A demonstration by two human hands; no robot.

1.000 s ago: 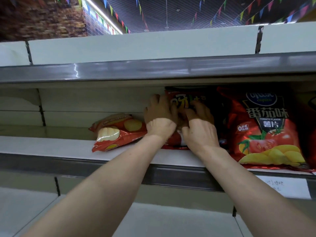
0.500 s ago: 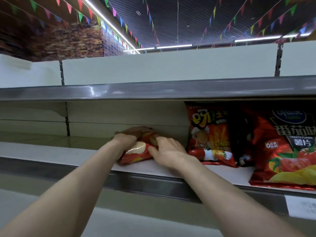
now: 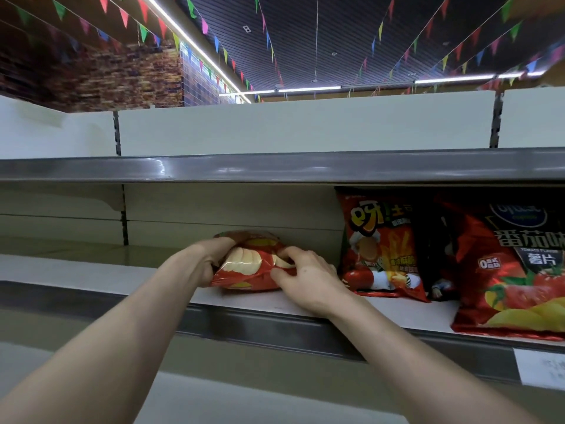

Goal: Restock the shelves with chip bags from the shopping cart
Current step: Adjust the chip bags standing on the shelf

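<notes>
Shifted left off fries bag: left hand, right hand grip chip bag by shelf front edge; room leftward.

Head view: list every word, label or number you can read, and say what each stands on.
"番茄味": large red tomato chip bag, far right.
"薯片": same bag, lower.
"TOMATO FLAVOR": same bag, small, barely legible.
"呀!土": red foil fries bag, middle; the rest is shadowed.
Blurred: blue oval logo and "0" badge on the tomato bag; white shelf-edge tag.
Nothing readable: small red chip bag, left.
</notes>
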